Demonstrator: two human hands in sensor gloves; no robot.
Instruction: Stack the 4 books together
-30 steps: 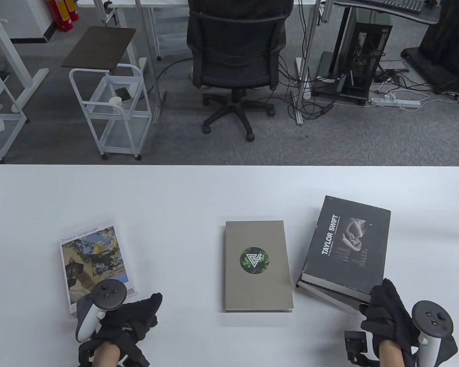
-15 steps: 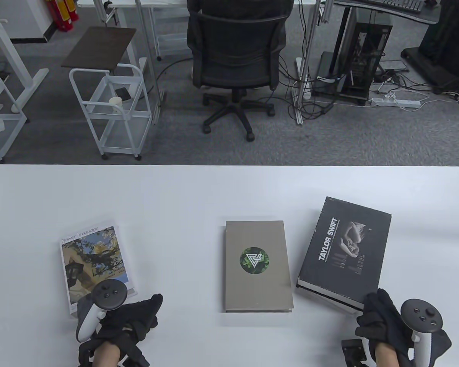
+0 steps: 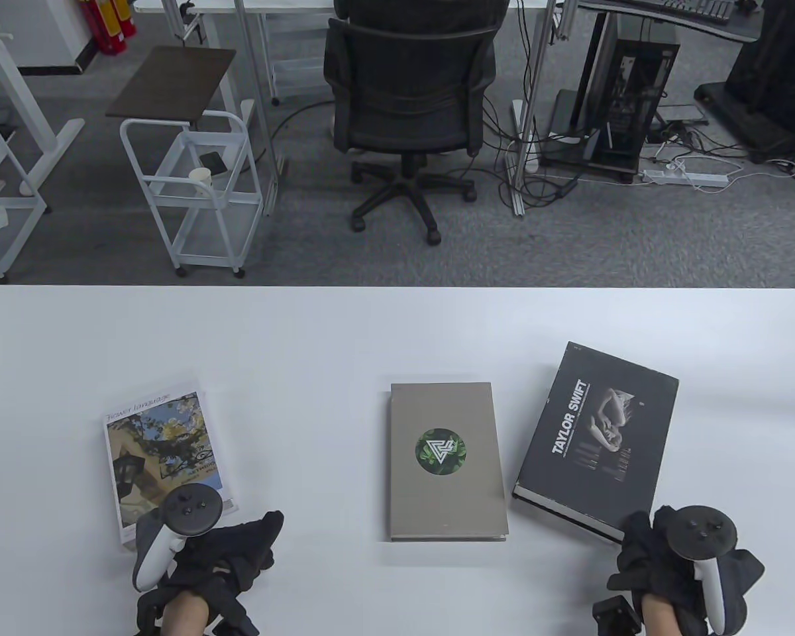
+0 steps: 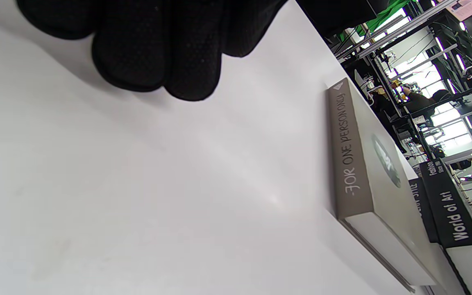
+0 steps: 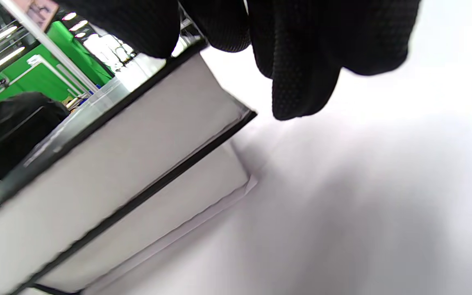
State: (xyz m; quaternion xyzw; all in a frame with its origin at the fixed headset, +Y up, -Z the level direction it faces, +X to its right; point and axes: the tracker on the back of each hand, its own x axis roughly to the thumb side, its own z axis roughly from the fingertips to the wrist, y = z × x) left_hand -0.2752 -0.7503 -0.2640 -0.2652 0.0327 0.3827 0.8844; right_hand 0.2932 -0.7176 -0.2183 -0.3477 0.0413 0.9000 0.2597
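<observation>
A black "Taylor Swift" book (image 3: 596,430) lies on the right, on top of another book that it nearly covers. The lower book's pale page edge (image 5: 170,217) shows under it in the right wrist view. My right hand (image 3: 656,550) is at the black book's near right corner, and its fingers (image 5: 301,82) hang beside that corner without closing on it. A grey book (image 3: 445,457) lies flat in the middle. A "Flower language" book (image 3: 162,450) lies on the left. My left hand (image 3: 238,543) rests on the table by its near right corner, holding nothing.
The white table (image 3: 344,331) carries the books. In the left wrist view the grey book's spine (image 4: 348,151) faces me, with a black "World of Art" spine (image 4: 449,209) behind it. An office chair (image 3: 407,99) and a white cart (image 3: 192,192) stand beyond the far edge.
The black book's near end slid left and now covers the lower book that stuck out before. My right hand drew back towards the near edge. My left hand has stayed put.
</observation>
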